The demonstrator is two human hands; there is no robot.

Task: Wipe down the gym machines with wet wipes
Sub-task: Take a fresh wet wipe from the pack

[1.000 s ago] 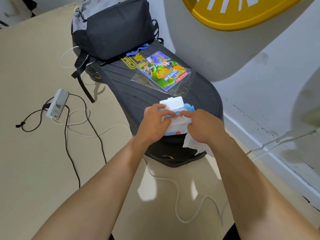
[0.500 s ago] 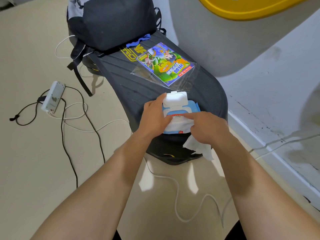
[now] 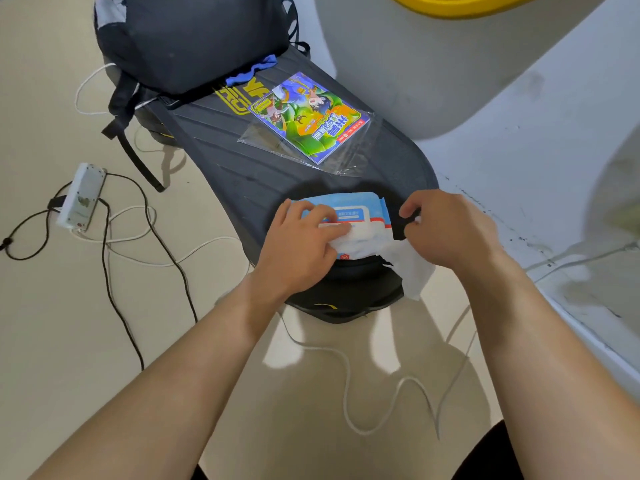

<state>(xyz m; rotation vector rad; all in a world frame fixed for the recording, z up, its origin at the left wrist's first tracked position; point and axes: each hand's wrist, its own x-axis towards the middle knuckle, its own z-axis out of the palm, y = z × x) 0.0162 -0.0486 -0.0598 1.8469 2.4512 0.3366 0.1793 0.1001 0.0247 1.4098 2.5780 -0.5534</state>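
Carrier: a long black pad [image 3: 242, 161] with ribbed lines, running from the near end up to the far end of the view, over a pale floor.
Wet-wipe pack [image 3: 356, 206]: blue and white, lying flat at the near end of the black pad, with its lid down.
Pack writing: a white label panel with small print, too small to read, and a small round red mark at the pack's near edge.
Left hand [image 3: 301, 247]: rests on top of the wet-wipe pack; fingers [image 3: 332, 230] laid fairly flat across the lid and label, thumb at the pack's far left corner.
Right hand [image 3: 446, 230]: just right of the pack, at the pad's right edge; fingers curled in, gripping a wipe.
Wipe [image 3: 412, 268]: white and crumpled, its upper part in the right hand and against the pack's near right corner, the rest hanging over the pad's near right edge.
Pad lettering [image 3: 239, 98]: bold yellow letters toward the far end, upside down and partly under the backpack, so not readable whole.
Packet [image 3: 308, 116]: a bright cartoon print in green, blue and orange, in a clear sleeve mid-pad; Chinese characters show, upside down here.
Backpack [image 3: 194, 36]: black and grey, on the pad's far end, with a blue cloth [image 3: 252, 72] at its base.
Floor, left: a white power strip [image 3: 81, 195] with black cable [image 3: 114, 299].
Floor, near: a white cable [image 3: 346, 375] snaking under the pad's near end.
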